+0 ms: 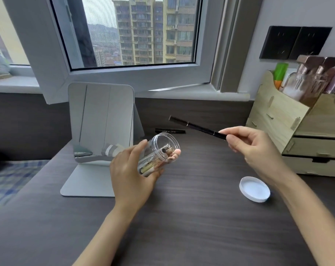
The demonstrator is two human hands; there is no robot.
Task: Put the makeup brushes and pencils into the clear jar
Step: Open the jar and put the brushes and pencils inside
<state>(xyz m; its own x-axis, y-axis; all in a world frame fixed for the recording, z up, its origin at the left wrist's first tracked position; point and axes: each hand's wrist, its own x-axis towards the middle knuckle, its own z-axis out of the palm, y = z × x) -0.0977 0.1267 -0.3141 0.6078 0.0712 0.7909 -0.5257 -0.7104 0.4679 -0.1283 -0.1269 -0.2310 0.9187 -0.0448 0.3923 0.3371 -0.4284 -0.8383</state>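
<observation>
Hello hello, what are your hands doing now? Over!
Left hand holds jar, tilted, open, some items inside. Right hand holds black pencil, aimed at the mouth. Another pencil on desk. Path clear.

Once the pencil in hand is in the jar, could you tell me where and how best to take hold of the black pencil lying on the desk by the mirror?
Pinch the slim black pencil near its right end, from above. It lies flat on the dark wood-grain desk, crosswise to the view, and its left end sits close to the silver standing mirror, so the right end looks freer for the right hand.
</observation>
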